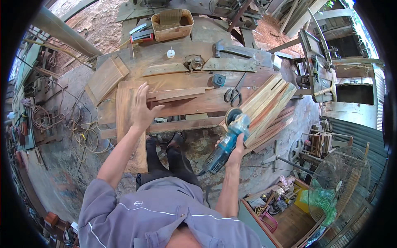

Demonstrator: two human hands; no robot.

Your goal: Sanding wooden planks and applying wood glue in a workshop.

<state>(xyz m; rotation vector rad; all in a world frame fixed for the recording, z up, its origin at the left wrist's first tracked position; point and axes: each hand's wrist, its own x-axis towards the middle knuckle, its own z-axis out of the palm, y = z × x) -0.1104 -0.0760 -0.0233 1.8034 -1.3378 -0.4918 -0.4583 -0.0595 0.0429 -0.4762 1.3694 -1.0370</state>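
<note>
My right hand point(235, 153) is wrapped round the body of a blue angle grinder point(231, 138), whose round disc points up and away from me. The grinder is held in the air near the close end of a stack of wooden planks point(264, 103). My left hand point(142, 109), its fingers spread, is over the right edge of a wide brown board point(124, 109); whether it touches the wood I cannot tell. Narrow wooden strips point(182, 95) lie just right of that hand. Beyond the grinder are black scissors point(234, 96) and a blue tape measure point(218, 80).
A hammer point(233, 50) and a dirty plastic tub point(172, 33) are on the bench's far side. Another wooden panel point(106, 80) lies at left. Tangled cables point(84, 138) cover the left floor. At right are a wire-guarded fan point(341, 186) and an open box point(285, 225) of odds and ends.
</note>
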